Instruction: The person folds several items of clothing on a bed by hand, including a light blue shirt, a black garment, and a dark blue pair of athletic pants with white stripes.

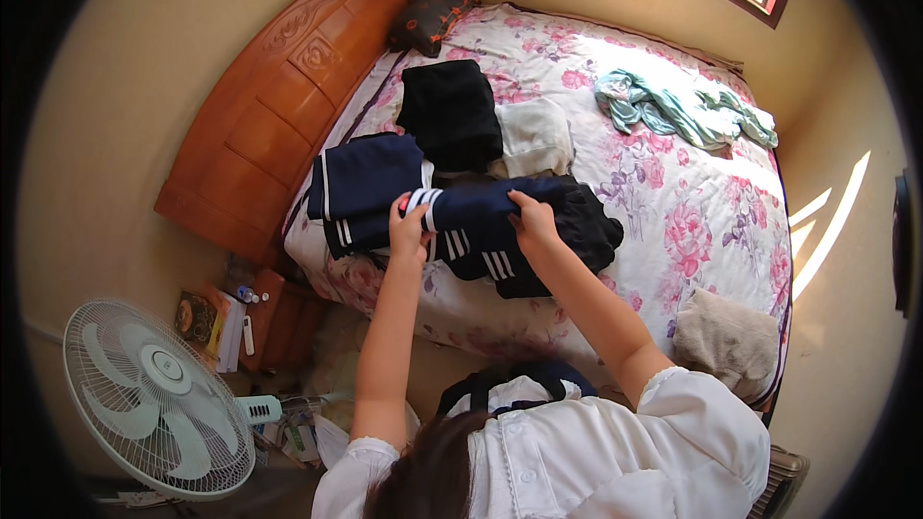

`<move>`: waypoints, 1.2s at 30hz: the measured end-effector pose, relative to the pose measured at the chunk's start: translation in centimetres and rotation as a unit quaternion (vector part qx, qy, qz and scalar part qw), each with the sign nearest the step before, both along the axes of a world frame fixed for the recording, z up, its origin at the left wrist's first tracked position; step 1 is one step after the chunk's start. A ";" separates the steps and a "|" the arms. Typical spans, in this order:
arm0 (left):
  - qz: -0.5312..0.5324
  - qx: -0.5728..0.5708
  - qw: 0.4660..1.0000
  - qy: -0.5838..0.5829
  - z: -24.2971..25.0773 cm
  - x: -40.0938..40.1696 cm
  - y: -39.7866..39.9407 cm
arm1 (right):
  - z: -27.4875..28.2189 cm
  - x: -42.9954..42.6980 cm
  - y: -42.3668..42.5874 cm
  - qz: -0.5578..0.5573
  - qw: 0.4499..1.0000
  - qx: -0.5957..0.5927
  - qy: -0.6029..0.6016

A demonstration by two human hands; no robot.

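My left hand [412, 229] grips the white-striped end of a navy garment [472, 206], which is partly folded. A small red patch shows beside the left thumb. My right hand [532, 222] pinches the same garment farther right, along its upper side. Below and behind the held part lie dark pieces with white stripes [497, 265], and a bunched black garment [588, 223] spreads to the right. A folded navy garment with white trim [371, 176] rests at the left. Farther back are a folded black garment [451, 115] and, touching it, a folded whitish cloth [535, 135].
Floral sheeting covers the bed [685, 231]. A crumpled pale green cloth [678, 112] lies far right, a beige folded towel [725, 339] near right. Left stand a wooden headboard [288, 101], a nightstand [285, 324] and an electric fan [159, 396]. A dark pillow [433, 18] sits behind.
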State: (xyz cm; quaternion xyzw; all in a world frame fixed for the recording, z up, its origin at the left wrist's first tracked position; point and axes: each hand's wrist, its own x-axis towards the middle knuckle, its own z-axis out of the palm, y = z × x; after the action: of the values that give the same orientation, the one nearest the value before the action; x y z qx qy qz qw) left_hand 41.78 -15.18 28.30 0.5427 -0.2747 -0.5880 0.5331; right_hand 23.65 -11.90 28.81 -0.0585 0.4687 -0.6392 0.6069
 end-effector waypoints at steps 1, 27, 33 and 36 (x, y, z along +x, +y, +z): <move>0.013 -0.041 0.999 0.003 1.9 0.3 -1.9 | 1.9 0.8 -2.0 -0.012 1.000 0.000 0.011; -0.103 -0.269 0.620 -0.730 -9.3 15.9 -11.8 | -16.5 22.0 -12.1 0.125 0.982 0.121 0.074; -0.202 -0.204 0.534 -0.795 -12.9 16.7 -13.9 | -14.4 22.0 -9.3 0.180 0.876 0.080 0.441; -0.202 -0.252 0.546 -0.773 -11.6 15.2 -12.3 | -12.8 20.0 -7.4 0.117 0.831 0.047 0.542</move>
State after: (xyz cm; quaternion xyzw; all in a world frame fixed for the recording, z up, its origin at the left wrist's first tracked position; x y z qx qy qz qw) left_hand 56.98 -27.51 16.71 0.5613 -0.8199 0.0601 0.0961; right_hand 43.60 -19.26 15.97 -0.4212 0.7414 -0.4066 0.3280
